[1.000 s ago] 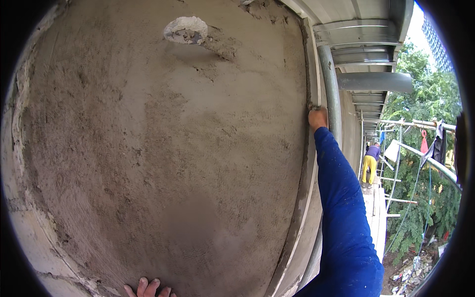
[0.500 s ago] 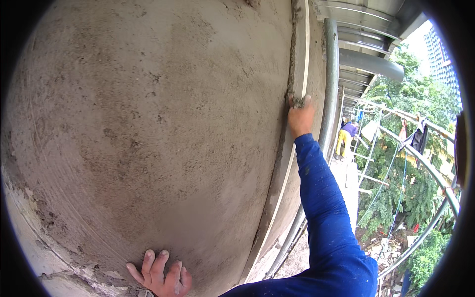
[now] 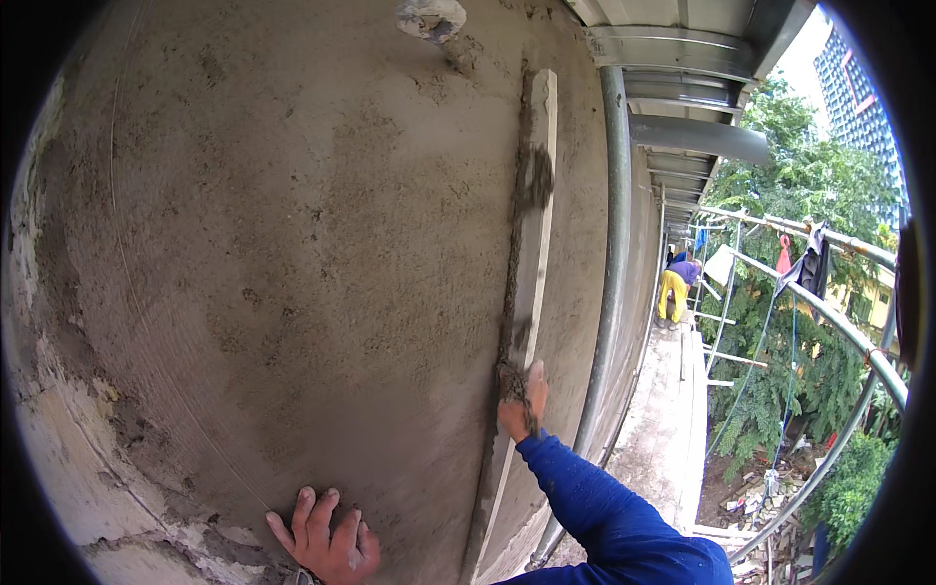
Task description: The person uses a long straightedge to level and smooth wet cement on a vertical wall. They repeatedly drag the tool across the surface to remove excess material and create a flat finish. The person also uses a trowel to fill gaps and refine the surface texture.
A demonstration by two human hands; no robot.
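Mortar [image 3: 513, 382] clings to your right grip [image 3: 517, 415], which is closed round a long straightedge [image 3: 539, 244] set against the plastered wall [image 3: 253, 244]; the straightedge extends above and below that grip. Your left grip [image 3: 336, 548], lower and to the left, lies open and spread on the wall. Right of your right grip stands a metal pipe [image 3: 616, 224]; farther off, a person [image 3: 675, 286] in yellow trousers bends over.

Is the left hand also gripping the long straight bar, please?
No, the left hand lies spread against the wall, apart from the bar, which the right hand grips.
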